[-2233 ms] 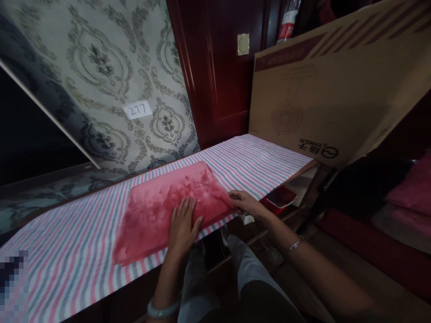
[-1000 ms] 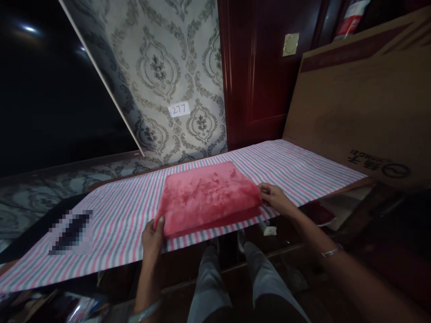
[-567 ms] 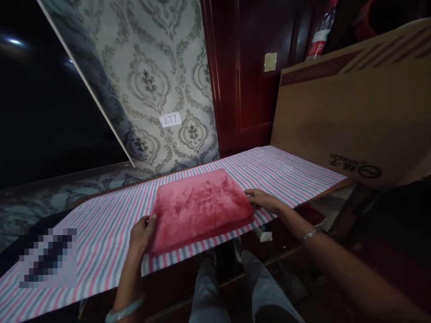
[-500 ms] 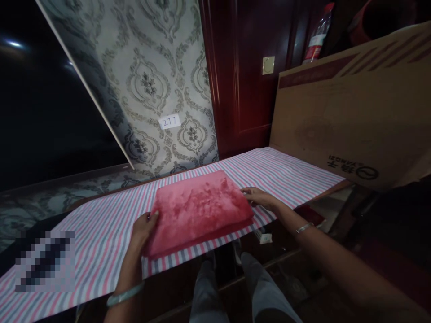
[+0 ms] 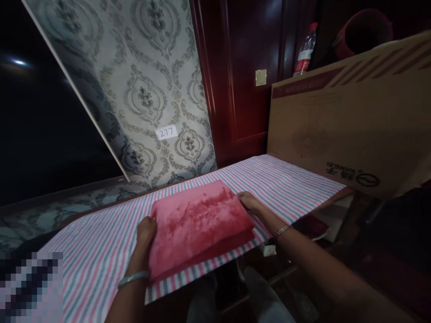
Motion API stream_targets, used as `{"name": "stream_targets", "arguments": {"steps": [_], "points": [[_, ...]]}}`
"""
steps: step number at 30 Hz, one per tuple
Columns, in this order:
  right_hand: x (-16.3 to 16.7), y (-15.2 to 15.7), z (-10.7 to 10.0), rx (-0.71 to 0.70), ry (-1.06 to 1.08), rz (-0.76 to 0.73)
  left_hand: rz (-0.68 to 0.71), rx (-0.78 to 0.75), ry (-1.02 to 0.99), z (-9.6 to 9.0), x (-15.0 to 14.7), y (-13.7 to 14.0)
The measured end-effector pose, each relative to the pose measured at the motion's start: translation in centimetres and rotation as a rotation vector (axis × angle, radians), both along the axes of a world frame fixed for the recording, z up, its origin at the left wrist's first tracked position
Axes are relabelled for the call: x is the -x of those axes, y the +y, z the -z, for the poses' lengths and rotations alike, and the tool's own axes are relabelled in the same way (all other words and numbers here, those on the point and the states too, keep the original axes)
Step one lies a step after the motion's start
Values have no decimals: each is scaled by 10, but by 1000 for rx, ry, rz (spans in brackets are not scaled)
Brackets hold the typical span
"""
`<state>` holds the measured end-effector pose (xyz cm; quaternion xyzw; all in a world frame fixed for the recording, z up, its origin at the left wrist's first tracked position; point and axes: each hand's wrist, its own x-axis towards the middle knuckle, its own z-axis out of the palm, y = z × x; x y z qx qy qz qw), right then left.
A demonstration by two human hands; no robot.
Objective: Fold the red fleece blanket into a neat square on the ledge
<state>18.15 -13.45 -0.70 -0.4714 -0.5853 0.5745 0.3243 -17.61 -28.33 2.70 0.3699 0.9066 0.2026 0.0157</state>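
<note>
A folded pink plush cloth, thick and in layers, lies on a striped tablecloth near the table's front edge. My left hand is closed on its left edge near the far corner, thumb on the side. At the right edge, close to the far right corner, my right hand grips the cloth with its fingers partly hidden. The front layers hang slightly apart. Each wrist wears a bangle.
A large cardboard box stands at the table's right end, with a red-capped bottle behind its top edge. A dark screen rises at the left. Behind the table are a patterned wall and a dark red door.
My left hand has slid towards the far left corner of the cloth and closed on it. My right hand has closed on the right edge. The view has shifted slightly upward.
</note>
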Motion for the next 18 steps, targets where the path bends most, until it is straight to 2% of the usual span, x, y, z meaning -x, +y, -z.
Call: {"name": "stream_targets", "arguments": {"steps": [5, 11, 18], "points": [[4, 9, -4, -21, 4, -38, 16, 31, -23, -11, 10, 7], [28, 39, -19, -54, -54, -17, 6, 80, -27, -30, 27, 43], [53, 71, -19, -86, -125, -18, -32, 96, 14, -28, 43, 81]]}}
